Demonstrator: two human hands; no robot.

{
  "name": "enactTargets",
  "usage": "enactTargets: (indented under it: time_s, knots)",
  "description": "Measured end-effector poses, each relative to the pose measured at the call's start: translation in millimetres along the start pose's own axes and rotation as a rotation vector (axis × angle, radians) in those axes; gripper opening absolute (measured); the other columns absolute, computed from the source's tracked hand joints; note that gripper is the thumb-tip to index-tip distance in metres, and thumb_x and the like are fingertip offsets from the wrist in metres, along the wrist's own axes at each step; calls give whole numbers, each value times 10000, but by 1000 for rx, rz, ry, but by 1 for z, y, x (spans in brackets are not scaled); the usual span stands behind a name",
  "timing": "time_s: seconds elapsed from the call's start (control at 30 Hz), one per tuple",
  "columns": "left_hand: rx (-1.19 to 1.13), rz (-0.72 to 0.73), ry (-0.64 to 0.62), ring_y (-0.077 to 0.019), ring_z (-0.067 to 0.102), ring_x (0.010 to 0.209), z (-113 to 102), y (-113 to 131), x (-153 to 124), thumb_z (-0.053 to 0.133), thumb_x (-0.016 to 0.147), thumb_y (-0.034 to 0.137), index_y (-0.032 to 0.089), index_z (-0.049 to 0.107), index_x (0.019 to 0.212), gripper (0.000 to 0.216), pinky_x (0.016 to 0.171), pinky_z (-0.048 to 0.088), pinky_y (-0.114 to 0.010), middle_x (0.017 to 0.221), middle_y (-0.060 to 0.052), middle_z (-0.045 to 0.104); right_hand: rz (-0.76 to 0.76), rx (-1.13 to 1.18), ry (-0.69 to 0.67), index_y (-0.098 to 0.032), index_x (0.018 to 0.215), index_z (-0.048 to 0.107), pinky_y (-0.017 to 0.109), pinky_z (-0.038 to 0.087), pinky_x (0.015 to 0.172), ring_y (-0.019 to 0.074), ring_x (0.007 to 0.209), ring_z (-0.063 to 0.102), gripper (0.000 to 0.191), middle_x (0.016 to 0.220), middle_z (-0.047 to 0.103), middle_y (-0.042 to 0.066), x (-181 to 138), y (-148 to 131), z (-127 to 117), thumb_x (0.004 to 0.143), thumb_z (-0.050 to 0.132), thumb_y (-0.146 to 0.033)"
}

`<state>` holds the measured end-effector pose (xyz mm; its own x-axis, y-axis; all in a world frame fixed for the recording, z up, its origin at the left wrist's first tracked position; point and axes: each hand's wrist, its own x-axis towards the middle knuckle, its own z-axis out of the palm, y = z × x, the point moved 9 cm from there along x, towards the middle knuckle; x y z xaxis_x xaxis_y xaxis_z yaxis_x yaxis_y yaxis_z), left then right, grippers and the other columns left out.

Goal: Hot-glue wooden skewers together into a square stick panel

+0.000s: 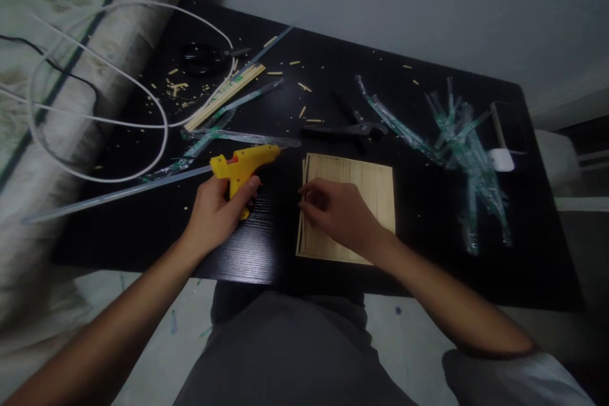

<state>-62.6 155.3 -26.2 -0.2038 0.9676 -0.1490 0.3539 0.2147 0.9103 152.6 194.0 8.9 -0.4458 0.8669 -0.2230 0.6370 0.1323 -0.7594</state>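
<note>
My left hand (219,206) is closed around the handle of a yellow glue gun (245,165), whose nozzle points right. Below the nozzle and to its right, a square panel of thin wooden sticks (371,196) lies flat on the table. Over the panel's left part is my right hand (340,209), with thumb and forefinger pinched at a thin wooden stick (299,235). This stick runs along the panel's left edge, with a narrow dark gap between them. The hand hides part of the panel and of the stick.
The black table (266,260) bears a bundle of wooden sticks (226,98), black scissors (202,58), and dark pliers-like cutters (347,130). Crumpled plastic wrappers (469,152) lie at right, near a phone (507,127) and a white case (502,160). A white cable (166,130) loops at left.
</note>
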Motion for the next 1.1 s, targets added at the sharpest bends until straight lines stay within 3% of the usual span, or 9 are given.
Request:
enactTargets:
  time_s: [0.37, 0.57, 0.73, 0.87, 1.1]
  knots:
    - [49, 10, 8, -193, 677, 663, -1, -2, 1, 664, 930, 549, 183, 735, 863, 379, 608, 511, -294, 781, -59, 749, -1, -70, -16, -144, 1057, 760, 293, 534, 771, 148, 746, 716, 191, 799, 765, 11, 8, -5, -2, 870, 787, -115]
    - [49, 19, 6, -197, 680, 670, -1, 1, 1, 671, 921, 534, 191, 742, 848, 357, 625, 517, -301, 768, -50, 745, -87, -176, 4, -158, 985, 731, 296, 493, 780, 143, 748, 661, 97, 795, 724, 3, 10, -10, -1, 897, 757, -123]
    - [54, -1, 18, -193, 665, 663, -2, 3, 0, 674, 906, 536, 190, 737, 842, 358, 618, 508, -302, 771, -53, 745, -160, -323, -64, -176, 1093, 713, 316, 452, 760, 167, 785, 621, 142, 923, 697, 52, 9, -14, 9, 957, 730, -212]
    - [68, -1, 13, -189, 663, 660, -2, 5, 0, 672, 907, 524, 192, 735, 825, 347, 617, 492, -295, 746, -47, 735, -167, -395, -103, -181, 1007, 695, 310, 403, 720, 172, 772, 584, 73, 893, 664, 52, 10, -14, 13, 990, 689, -251]
    - [46, -22, 15, -186, 661, 662, -1, 2, 0, 677, 914, 518, 189, 737, 844, 342, 619, 493, -298, 747, -44, 732, -171, -297, -93, -166, 926, 647, 305, 396, 726, 157, 749, 562, 40, 847, 652, 34, 11, -14, 8, 961, 665, -159]
